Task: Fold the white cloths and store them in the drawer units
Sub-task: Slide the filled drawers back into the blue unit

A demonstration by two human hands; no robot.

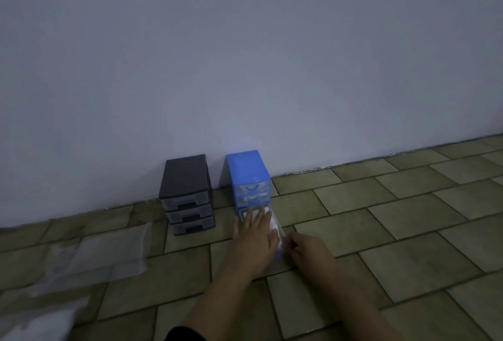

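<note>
Head view: hands at blue drawer unit [248,174].
Left hand [254,234] presses flat on white cloth [273,225] in its pulled-out bottom drawer; right hand [307,249] pinches the drawer front.

Single head-worn wide-angle view, looking forward and down across the tiled floor [381,204] toward the wall [245,55]; both forearms enter from the bottom edge

Legible markings: none.
We find no text, label, brand, number or sign that reads on the blue drawer unit [249,177], the black drawer unit [186,193], the wall [245,55] or the floor tiles [381,231]; the dim, blurred view resolves none.
</note>
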